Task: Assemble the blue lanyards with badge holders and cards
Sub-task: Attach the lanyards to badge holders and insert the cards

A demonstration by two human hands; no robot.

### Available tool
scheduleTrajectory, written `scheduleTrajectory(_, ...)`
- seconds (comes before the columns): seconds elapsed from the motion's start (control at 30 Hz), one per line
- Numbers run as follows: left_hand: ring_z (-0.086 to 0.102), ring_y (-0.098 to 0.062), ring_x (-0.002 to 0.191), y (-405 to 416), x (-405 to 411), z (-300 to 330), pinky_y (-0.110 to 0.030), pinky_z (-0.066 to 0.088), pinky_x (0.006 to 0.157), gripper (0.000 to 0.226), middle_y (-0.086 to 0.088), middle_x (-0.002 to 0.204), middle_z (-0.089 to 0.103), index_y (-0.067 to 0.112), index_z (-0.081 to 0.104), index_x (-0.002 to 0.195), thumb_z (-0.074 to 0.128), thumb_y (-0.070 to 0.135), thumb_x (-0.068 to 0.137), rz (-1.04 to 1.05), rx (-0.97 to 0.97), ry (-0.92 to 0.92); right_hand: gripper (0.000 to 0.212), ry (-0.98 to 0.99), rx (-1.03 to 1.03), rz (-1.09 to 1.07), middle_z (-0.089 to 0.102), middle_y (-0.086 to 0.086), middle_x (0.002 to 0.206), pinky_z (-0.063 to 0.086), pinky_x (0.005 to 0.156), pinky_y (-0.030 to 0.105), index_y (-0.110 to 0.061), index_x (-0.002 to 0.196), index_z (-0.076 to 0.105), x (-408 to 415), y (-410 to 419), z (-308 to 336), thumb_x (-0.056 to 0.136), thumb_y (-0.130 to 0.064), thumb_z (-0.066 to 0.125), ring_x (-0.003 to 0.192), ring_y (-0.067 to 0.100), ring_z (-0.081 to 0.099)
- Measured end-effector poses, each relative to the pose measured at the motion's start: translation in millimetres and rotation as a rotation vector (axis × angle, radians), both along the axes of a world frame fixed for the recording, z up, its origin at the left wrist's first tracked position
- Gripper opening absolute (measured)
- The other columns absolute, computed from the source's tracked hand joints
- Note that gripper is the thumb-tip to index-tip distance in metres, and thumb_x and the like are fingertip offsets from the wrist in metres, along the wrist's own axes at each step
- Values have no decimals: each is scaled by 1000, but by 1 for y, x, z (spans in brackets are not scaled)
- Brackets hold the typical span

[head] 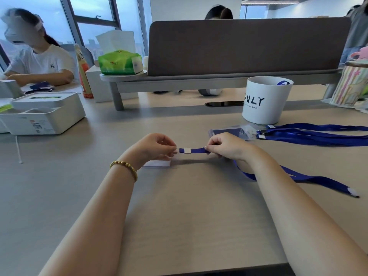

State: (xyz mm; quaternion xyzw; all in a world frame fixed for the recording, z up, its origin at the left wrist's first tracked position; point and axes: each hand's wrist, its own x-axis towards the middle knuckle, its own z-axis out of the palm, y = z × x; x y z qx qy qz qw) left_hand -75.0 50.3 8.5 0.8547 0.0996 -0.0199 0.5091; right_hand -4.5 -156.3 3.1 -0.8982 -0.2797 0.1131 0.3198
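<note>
1. The table [179,216] spreads out pale and wide under my forearms.
2. A white bucket [266,100] stands far right on it, with a heap of spare lanyards [318,134] lying just beside it.
3. My blue lanyard [196,150] is stretched above the table between my two hands, its tail trailing on the surface under my right arm.
4. My left hand [155,147] has its fingers curled, pinching the clip end together with a clear badge holder [159,163] that hangs toward the table.
5. My right hand [227,146] pinches the strap between thumb and fingertips.
6. A small pale crimp [187,150] sits on the strap between my hands.
</note>
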Motion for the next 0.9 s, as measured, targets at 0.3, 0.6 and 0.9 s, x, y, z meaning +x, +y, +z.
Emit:
scheduleTrajectory(0.3, 60, -7, 66, -13, 4, -8, -11, 52, 51, 8, -1, 77, 65, 12, 58, 87, 65, 11, 83, -18, 13, -144, 21, -9, 76, 67, 65, -6, 87, 44, 80, 26, -20, 103, 67, -13, 30, -7, 91, -33, 56, 84, 10, 59)
scheduleTrajectory(0.6, 18, -22, 142, 19, -5, -7, -34, 16, 114, 76, 2, 154, 21, 28, 26, 144, 62, 49, 80, -238, 588, 159, 14, 36, 71, -43, 61, -5, 63, 43, 57, 24, -19, 78, 54, -4, 32, -14, 92, -18, 49, 51, 10, 53)
scheduleTrajectory(0.9, 32, -19, 136, 4, 3, -24, -29, 24, 111, 77, 0, 149, 34, 22, 32, 143, 66, 46, 78, -188, 648, -17, 22, 252, 339, -247, 63, 9, 78, 50, 56, 24, -13, 77, 49, -2, 33, -13, 96, -23, 49, 60, 17, 58)
